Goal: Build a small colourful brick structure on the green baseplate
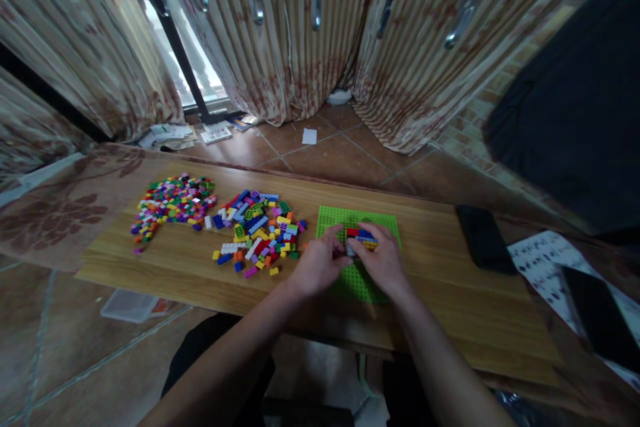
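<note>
A bright green studded baseplate (357, 287) lies on the wooden board, under both my hands. On it sits a small build of red, blue and yellow toy bricks (362, 235), partly covered by my fingers. My right hand (384, 259) curls round this build from the right, fingers over its far side and thumb at its left end. Close to that thumb shows a pale grey brick (350, 248). From the left, my left hand (320, 265) reaches in with bent fingers and thumb drawn together beside the pale brick. What its fingertips hold is hidden.
Loose larger bricks (260, 230) lie spread left of the baseplate, with a heap of smaller bricks (175, 203) farther left. A black phone (485, 239) rests on the right, near a printed sheet (543, 260) and another dark device (597, 310). Curtains (290, 40) hang behind.
</note>
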`<state>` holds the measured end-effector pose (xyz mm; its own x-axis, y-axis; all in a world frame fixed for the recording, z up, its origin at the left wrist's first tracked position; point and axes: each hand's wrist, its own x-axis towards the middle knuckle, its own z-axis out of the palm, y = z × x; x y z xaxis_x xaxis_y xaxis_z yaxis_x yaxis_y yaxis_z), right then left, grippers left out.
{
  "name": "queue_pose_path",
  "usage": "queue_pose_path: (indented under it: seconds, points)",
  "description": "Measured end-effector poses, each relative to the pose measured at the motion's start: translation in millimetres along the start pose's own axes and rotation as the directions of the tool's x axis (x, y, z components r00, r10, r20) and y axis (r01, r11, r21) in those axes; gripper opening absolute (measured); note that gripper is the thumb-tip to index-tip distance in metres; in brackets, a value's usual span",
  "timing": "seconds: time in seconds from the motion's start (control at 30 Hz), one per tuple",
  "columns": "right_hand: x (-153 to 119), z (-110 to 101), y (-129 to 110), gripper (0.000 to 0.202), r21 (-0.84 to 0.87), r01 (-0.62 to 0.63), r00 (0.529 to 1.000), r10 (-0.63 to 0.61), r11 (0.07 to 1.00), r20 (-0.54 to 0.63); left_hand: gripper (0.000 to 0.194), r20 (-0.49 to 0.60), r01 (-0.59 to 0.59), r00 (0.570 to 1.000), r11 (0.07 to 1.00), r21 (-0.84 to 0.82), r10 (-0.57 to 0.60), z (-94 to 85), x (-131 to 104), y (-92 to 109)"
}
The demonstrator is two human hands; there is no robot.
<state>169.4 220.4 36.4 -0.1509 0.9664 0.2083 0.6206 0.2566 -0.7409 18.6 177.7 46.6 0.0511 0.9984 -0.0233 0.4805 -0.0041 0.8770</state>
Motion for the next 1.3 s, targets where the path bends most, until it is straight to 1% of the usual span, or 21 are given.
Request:
queue_pose_path:
  seconds: [0.03, 0.1, 0.17, 0.2, 0.27, 0.33, 0.47, 0.57, 0.73, 0.83, 0.93, 1.03, 1.13, 1.3]
  points:
    - [1, -3, 2, 0.042, 0.048, -0.022, 1.000, 0.021, 0.999, 0.011, 0.062, 0.022, -0.011, 1.000, 1.000, -0.004, 0.012, -1.0, 0, -1]
    - [3, -10, 7, 0.043, 0.176, -0.105, 0.994, 0.104, 0.979, 0.017, 0.064, 0.049, -0.023, 0.999, 1.000, -0.011, 0.023, -2.6, 0, -2]
    - [7, -18, 13, 0.045, 0.286, -0.186, 0.981, 0.195, 0.940, -0.001, 0.065, 0.052, -0.019, 0.998, 1.000, -0.011, 0.020, -3.6, 0, -2]
    - [8, -21, 15, 0.045, 0.310, -0.208, 0.974, 0.224, 0.928, -0.018, 0.065, 0.049, -0.015, 0.999, 1.000, -0.006, 0.015, -4.0, 0, -1]
    - [11, -27, 20, 0.042, 0.292, -0.212, 0.971, 0.234, 0.933, -0.043, 0.065, 0.043, -0.015, 0.999, 1.000, 0.016, 0.014, -4.6, 1, -1]
    - [13, -30, 21, 0.039, 0.237, -0.186, 0.980, 0.198, 0.954, -0.027, 0.063, 0.046, -0.033, 0.998, 0.998, 0.051, 0.031, -5.0, 2, 0]
    - [10, -27, 16, 0.035, 0.099, -0.123, 0.990, 0.115, 0.987, 0.088, 0.053, 0.062, -0.078, 0.996, 0.987, 0.137, 0.070, -6.5, 6, 0]
    - [8, -25, 13, 0.037, 0.044, -0.135, 0.982, 0.128, 0.990, 0.138, 0.052, 0.094, -0.102, 0.992, 0.982, 0.157, 0.088, -11.0, 9, -3]
    - [8, -26, 10, 0.040, 0.061, -0.182, 0.968, 0.168, 0.981, 0.189, 0.055, 0.181, -0.129, 0.978, 0.984, 0.119, 0.106, -22.4, 14, -8]
    - [9, -29, 9, 0.041, 0.076, -0.207, 0.964, 0.190, 0.975, 0.183, 0.065, 0.190, -0.119, 0.978, 0.983, 0.142, 0.091, -24.8, 15, -8]
    - [10, -31, 9, 0.043, 0.085, -0.225, 0.962, 0.207, 0.971, 0.179, 0.071, 0.201, -0.127, 0.975, 0.977, 0.171, 0.092, -23.1, 16, -8]
    - [9, -28, 10, 0.043, 0.069, -0.206, 0.962, 0.189, 0.976, 0.197, 0.070, 0.227, -0.136, 0.969, 0.973, 0.185, 0.092, -20.3, 18, -7]
    - [9, -24, 10, 0.042, 0.057, -0.196, 0.963, 0.181, 0.979, 0.199, 0.066, 0.226, -0.126, 0.971, 0.967, 0.222, 0.075, -18.0, 19, -6]
    - [11, -21, 8, 0.040, 0.093, -0.230, 0.958, 0.208, 0.969, 0.200, 0.059, 0.178, -0.087, 0.984, 0.950, 0.299, 0.034, -15.0, 18, -1]
